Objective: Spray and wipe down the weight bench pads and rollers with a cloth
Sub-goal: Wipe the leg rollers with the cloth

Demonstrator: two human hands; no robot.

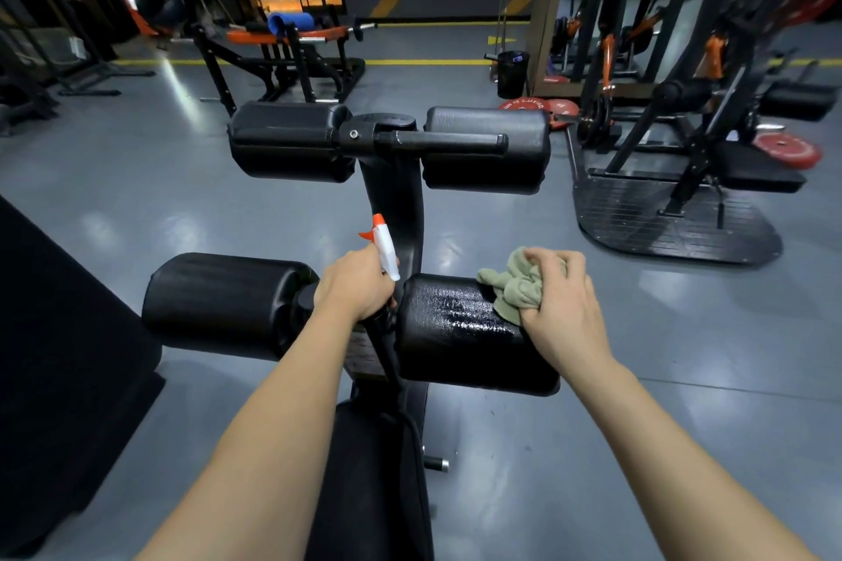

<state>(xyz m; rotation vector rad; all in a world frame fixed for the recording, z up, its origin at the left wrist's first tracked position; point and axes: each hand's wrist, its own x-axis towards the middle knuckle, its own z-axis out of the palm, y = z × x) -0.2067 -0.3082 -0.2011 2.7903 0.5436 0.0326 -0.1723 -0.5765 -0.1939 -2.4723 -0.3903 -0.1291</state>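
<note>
A black weight bench stretches away from me, its seat pad [373,483] at the bottom centre. Two near rollers flank the black post: the left roller [223,303] and the right roller [460,333], whose top glistens wet. My right hand [562,305] grips a crumpled green cloth [515,282] and presses it on the right roller's far end. My left hand [357,282] holds a spray bottle [385,248] with a white and orange head, between the two rollers. Farther off are the upper left roller [287,141] and the upper right roller [487,148].
Grey gym floor surrounds the bench. A black mat [59,351] lies at the left. A machine with a ridged black footplate [674,219] stands at the right, with red weight plates [788,150] on the floor. Another bench machine [282,55] and a black bin [512,73] stand behind.
</note>
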